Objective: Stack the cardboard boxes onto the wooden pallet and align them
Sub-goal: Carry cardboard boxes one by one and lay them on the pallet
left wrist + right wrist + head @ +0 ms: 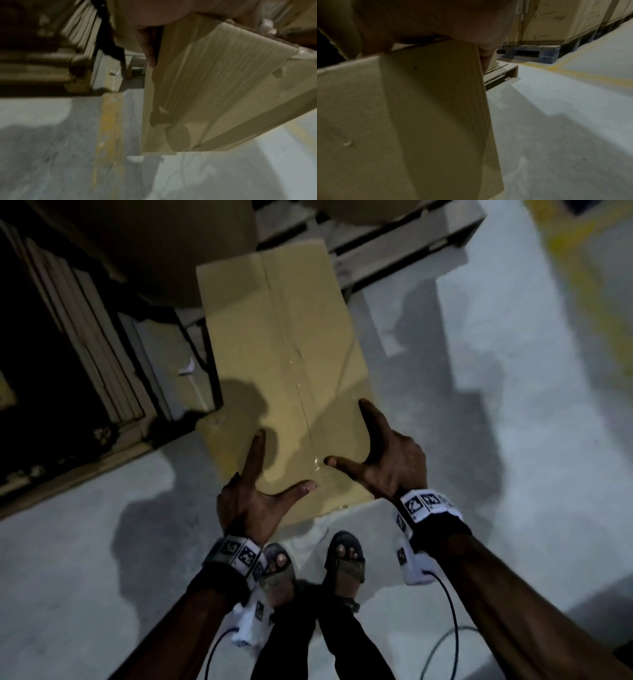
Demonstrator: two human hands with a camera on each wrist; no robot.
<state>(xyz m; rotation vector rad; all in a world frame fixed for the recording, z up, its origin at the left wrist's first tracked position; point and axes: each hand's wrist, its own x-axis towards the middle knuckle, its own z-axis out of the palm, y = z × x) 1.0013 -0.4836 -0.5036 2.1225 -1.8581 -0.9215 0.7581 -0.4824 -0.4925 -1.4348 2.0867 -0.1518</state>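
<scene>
**Box in both hands, long axis pointing at the pallet**

On my far left is a dark stack of flattened cardboard (85, 344), no part of this move. Next comes my left hand (255, 494): thumb and forefinger are spread wide across the top face of the cardboard box (287, 364) at its near left corner, while the left wrist view shows at least one more finger lying down the box's left side. So it clamps the box rather than lying loose on it.

The box itself hangs between my hands, clear of the grey floor (479, 440), its near end just above my sandalled feet (308, 563). Its taped seam runs lengthwise away from me, so the long axis points forward, and the far end reaches toward the wooden pallet (394, 251) at the top of the head view. I cannot tell whether that far end touches anything yet.

My right hand (383, 460) mirrors the left: thumb and forefinger splayed on top at the near right corner, other fingers pressed down the right side in the wrist view. Both hands sit at the near end, about equally close to me, with the pallet straight ahead and slightly right. I judge the coming move is a push forward along the box's length.
</scene>
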